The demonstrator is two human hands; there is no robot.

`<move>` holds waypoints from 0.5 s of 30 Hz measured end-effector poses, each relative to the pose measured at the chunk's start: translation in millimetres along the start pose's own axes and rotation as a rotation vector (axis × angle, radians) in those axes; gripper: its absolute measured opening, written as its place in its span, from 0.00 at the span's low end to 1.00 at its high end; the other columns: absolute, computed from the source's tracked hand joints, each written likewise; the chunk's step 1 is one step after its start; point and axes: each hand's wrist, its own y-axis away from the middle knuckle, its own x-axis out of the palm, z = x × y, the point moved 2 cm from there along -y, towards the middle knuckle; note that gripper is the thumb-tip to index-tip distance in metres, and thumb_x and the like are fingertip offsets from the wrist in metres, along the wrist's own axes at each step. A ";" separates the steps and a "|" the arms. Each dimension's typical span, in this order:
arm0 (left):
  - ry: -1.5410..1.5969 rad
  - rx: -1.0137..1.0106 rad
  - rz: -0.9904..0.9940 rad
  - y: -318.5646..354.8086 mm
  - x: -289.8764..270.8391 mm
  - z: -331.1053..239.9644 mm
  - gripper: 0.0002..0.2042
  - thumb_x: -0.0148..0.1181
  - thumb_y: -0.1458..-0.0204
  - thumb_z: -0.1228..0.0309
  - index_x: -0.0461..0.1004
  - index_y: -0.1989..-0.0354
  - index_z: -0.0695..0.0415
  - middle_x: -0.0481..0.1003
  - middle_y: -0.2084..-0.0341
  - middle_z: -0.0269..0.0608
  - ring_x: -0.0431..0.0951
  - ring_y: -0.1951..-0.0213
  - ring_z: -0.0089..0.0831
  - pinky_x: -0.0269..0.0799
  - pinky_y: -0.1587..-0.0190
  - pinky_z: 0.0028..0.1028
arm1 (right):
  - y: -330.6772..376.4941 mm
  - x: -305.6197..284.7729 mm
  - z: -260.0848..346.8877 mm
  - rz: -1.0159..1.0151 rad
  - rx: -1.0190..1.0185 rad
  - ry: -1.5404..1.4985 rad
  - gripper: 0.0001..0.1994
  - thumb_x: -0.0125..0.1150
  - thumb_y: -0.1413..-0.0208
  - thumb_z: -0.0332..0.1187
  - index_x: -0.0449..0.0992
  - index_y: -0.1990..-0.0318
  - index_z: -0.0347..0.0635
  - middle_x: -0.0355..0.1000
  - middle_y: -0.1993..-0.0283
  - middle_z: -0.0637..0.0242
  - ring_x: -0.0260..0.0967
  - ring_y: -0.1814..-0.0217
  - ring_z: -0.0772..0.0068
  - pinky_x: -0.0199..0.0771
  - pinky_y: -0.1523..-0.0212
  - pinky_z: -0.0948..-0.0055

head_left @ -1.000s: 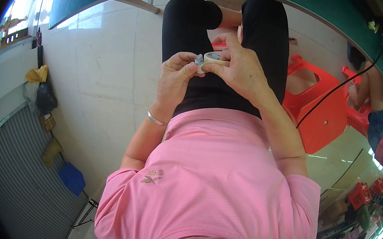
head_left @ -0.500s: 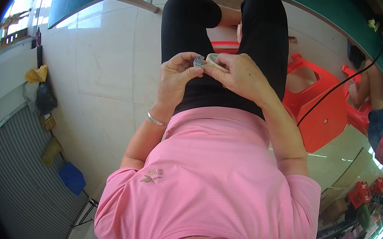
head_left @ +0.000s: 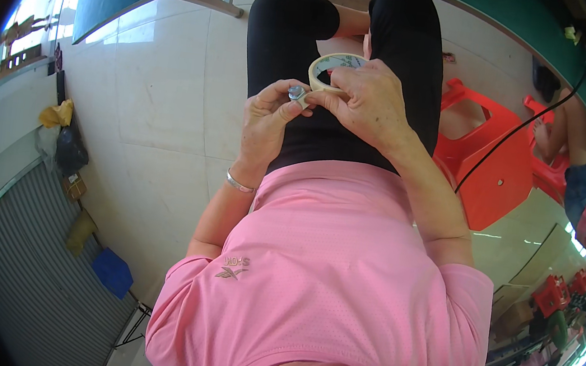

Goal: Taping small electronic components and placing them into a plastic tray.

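My left hand (head_left: 269,117) pinches a small bluish-grey, shiny-topped piece (head_left: 296,93) between thumb and fingertips. A pale band of tape seems to lie around its lower part. My right hand (head_left: 374,109) grips a roll of cream tape (head_left: 314,75), with some fingers through its ring and the thumb at its near edge. The roll is tilted, so its printed inner wall shows. Roll and small piece are close together above my lap; whether a strip of tape joins them is hard to make out between the fingertips.
A green table (head_left: 140,3) curves over my knees. To the right stand a red plastic stool (head_left: 486,172) and a dark hanging cable (head_left: 512,132). Another person's leg (head_left: 566,134) shows at the far right. Bags (head_left: 69,147) and a blue box (head_left: 111,273) lie along the left wall.
My right hand has turned and risen slightly, tipping the tape roll from nearly edge-on so that its ring shows. The small piece has turned a little in my left hand.
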 end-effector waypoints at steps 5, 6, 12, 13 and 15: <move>-0.036 -0.015 0.024 -1.6 0.9 -2.8 0.12 0.58 0.43 0.75 0.73 0.52 0.66 0.77 0.61 0.43 0.78 0.61 0.30 0.76 0.57 0.27 | -0.6 3.5 -1.1 -0.074 -0.029 0.012 0.21 0.66 0.53 0.51 0.70 0.82 0.45 0.67 0.86 0.63 0.67 0.80 0.58 0.65 0.69 0.63; -0.047 -0.017 0.025 -1.7 2.0 -3.5 0.12 0.57 0.43 0.75 0.73 0.52 0.67 0.77 0.60 0.44 0.78 0.61 0.29 0.76 0.57 0.26 | -0.8 4.0 -1.5 -0.022 0.008 0.009 0.21 0.65 0.52 0.52 0.71 0.81 0.45 0.67 0.86 0.63 0.67 0.80 0.58 0.65 0.69 0.63; -0.019 -0.078 0.014 -7.2 9.4 -9.1 0.12 0.56 0.42 0.75 0.73 0.52 0.69 0.77 0.61 0.43 0.78 0.63 0.27 0.76 0.57 0.24 | -4.1 8.8 -0.2 0.026 0.163 -0.112 0.19 0.65 0.52 0.52 0.77 0.76 0.44 0.69 0.84 0.62 0.69 0.80 0.58 0.67 0.71 0.64; -0.018 -0.075 0.012 -7.6 8.8 -9.3 0.12 0.56 0.42 0.75 0.73 0.52 0.69 0.77 0.61 0.43 0.78 0.63 0.27 0.76 0.57 0.24 | -5.1 8.2 0.3 0.060 0.216 -0.148 0.19 0.65 0.52 0.52 0.78 0.75 0.44 0.70 0.84 0.61 0.69 0.79 0.58 0.67 0.72 0.64; 0.006 -0.079 0.028 -8.9 7.7 -9.8 0.12 0.57 0.43 0.76 0.73 0.52 0.68 0.77 0.62 0.43 0.78 0.65 0.27 0.76 0.58 0.24 | -9.1 1.8 1.9 0.120 0.223 -0.176 0.19 0.65 0.52 0.51 0.78 0.75 0.43 0.71 0.83 0.61 0.70 0.78 0.57 0.68 0.72 0.64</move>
